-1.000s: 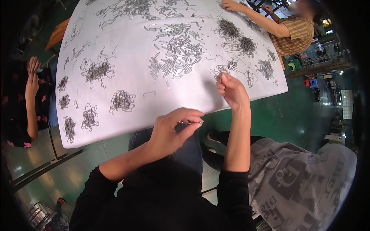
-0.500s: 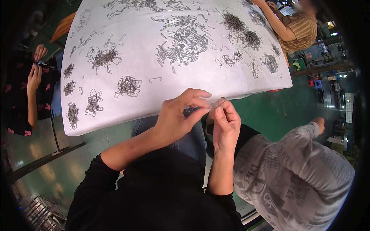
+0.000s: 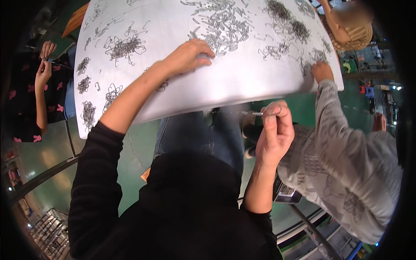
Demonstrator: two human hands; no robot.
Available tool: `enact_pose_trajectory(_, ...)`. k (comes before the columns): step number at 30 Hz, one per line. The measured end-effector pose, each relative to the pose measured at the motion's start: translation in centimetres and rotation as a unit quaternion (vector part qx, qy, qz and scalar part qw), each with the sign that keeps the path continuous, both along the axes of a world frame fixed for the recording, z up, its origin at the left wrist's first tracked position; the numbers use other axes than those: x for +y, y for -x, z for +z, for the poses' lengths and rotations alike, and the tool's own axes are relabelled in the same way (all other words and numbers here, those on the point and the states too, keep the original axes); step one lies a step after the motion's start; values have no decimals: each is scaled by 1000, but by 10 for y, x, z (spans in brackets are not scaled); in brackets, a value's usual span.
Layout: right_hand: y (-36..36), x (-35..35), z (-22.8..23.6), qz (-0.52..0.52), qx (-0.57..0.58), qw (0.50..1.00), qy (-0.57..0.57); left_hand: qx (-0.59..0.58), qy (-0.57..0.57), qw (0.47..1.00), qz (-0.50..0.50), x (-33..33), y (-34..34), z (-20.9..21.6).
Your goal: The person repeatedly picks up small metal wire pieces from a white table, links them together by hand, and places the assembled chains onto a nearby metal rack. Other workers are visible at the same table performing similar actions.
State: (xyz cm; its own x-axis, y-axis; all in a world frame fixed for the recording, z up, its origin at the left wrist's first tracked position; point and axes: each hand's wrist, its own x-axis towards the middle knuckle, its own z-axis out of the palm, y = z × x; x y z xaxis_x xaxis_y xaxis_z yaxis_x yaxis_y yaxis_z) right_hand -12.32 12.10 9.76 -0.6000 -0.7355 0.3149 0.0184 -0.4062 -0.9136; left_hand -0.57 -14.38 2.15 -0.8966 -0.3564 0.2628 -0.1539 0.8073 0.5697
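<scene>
My left hand [image 3: 189, 56] reaches over the white-covered table [image 3: 242, 78]. Its fingers are apart and bent, with the fingertips at the near edge of a heap of short, slim grey metal pieces [image 3: 225, 32]. Nothing shows between them. Off the table's front edge, my right hand [image 3: 276, 130] is closed in a pinch on a thin wire hook [image 3: 279, 111]. A slim metal end sticks out leftward from these fingertips; a faint, blurred line runs on from it, too unclear to name.
Tangled wire hooks [image 3: 125, 47] lie in piles on the left, with more hooks [image 3: 299, 31] at right. A co-worker's grey sleeve [image 3: 327, 104] reaches the table close on my right. Another person [image 3: 43, 86] works at left, one more at the far right.
My left hand has left my right hand and moved up and forward to the heap, opening. My right hand shifted slightly right. The grey-sleeved person's hand now reaches onto the table.
</scene>
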Motion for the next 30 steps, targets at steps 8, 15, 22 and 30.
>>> enact_pose_trajectory(8,-1,3,2,1,20,1000,-18,-95,-6,995,-1,10,13,8)
enact_pose_trajectory(15,-9,-4,-5,11,16,997,-74,62,-490,865,84,95,7,77)
enact_pose_trajectory(22,-4,-11,-11,18,22,996,-87,98,-524,844,61,129,6,119)
enact_pose_trajectory(30,12,-13,-20,62,55,991,-108,157,-384,908,51,137,3,116)
